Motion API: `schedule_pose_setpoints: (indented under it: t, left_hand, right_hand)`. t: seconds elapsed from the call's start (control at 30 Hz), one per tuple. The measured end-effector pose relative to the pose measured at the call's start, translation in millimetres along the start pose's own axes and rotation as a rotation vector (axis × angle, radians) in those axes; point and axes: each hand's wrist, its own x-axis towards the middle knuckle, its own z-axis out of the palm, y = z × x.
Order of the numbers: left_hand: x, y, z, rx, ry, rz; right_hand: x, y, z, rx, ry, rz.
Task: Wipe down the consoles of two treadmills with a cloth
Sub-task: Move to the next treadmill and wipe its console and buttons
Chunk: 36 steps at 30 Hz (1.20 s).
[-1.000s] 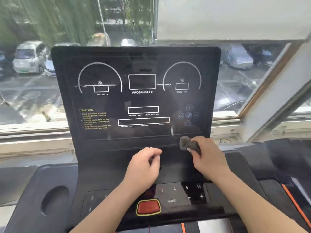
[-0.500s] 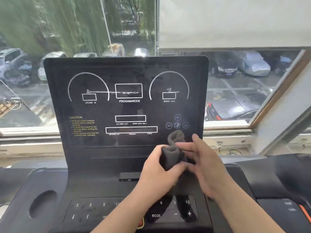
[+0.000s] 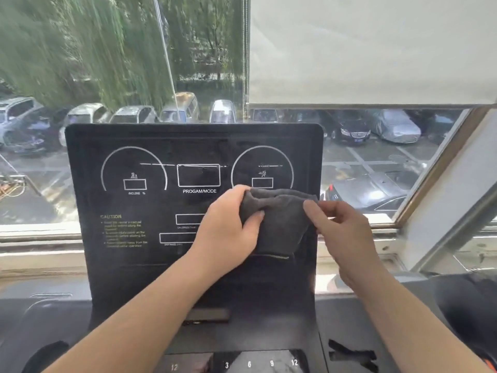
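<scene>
A black treadmill console (image 3: pixel 150 146) with white dial outlines and the words PROGAM/MODE stands upright in front of me. A dark grey cloth (image 3: pixel 279 224) is stretched between both hands in front of the console's lower right part. My left hand (image 3: pixel 228 227) grips the cloth's left edge. My right hand (image 3: pixel 344 232) pinches its upper right corner between thumb and fingers. The cloth hides the small buttons and part of the lower display boxes.
Below the screen lies a keypad strip (image 3: pixel 250 363) with numbers 3, 6, 9, 12. A second treadmill's dark part (image 3: pixel 468 305) shows at the right edge. Behind is a window (image 3: pixel 121 63) over parked cars, with a lowered blind (image 3: pixel 376 49) at the upper right.
One second ago my right hand alone held the bunched cloth low on the console. Both hands then took it, lifted it and spread it out wide. My view tilted upward.
</scene>
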Motion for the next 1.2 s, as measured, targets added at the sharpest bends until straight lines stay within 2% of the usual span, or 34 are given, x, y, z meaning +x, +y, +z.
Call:
schedule_pose_setpoints:
  t: [0.07, 0.13, 0.23, 0.27, 0.33, 0.4, 0.5, 0.57, 0.63, 0.77, 0.93, 1.0, 1.1, 1.2]
  left_hand:
    - [28, 10, -3, 0.164, 0.013, 0.146]
    - [60, 18, -5, 0.428, 0.077, 0.337]
    - [102, 29, -6, 0.831, 0.193, 0.538]
    - [112, 33, -5, 0.9, 0.215, 0.55]
    - [123, 44, 2, 0.965, 0.253, 0.521]
    - [122, 49, 18, 0.99, 0.276, 0.51]
    - [105, 27, 55, 0.864, 0.272, 0.546]
    - [79, 3, 82, 0.739, 0.195, 0.582]
    - [43, -16, 99, 0.667, 0.075, 0.637]
    - [-4, -50, 95, 0.895, -0.15, 0.748]
    - [38, -48, 54, 0.979, -0.268, 1.047]
    - [66, -36, 37, 0.996, -0.185, 1.051]
    - [98, -10, 26, 0.969, 0.036, 0.837]
    - [97, 8, 45, 0.898, 0.175, 0.665]
  right_hand:
    - [19, -13, -1, -0.016, 0.149, -0.086]
    - [43, -22, -2, -0.039, 0.183, -0.09]
    - [76, -19, 2, 0.034, -0.028, 0.105]
    - [80, -15, 4, 0.093, -0.116, 0.189]
    - [85, 2, 7, 0.106, -0.211, 0.234]
    - [88, 13, 4, 0.088, -0.254, 0.208]
    - [92, 22, -5, 0.09, -0.346, 0.157]
    - [91, 27, -7, 0.102, -0.345, 0.114]
    - [90, 33, -4, 0.091, -0.275, 0.086]
    - [92, 34, -2, 0.05, -0.215, 0.111]
    - [95, 35, -5, 0.082, -0.252, 0.095]
    - [97, 37, -3, 0.121, -0.263, 0.087]
    - [98, 40, -1, 0.126, -0.255, 0.085]
    - [97, 40, -2, 0.145, -0.263, 0.088]
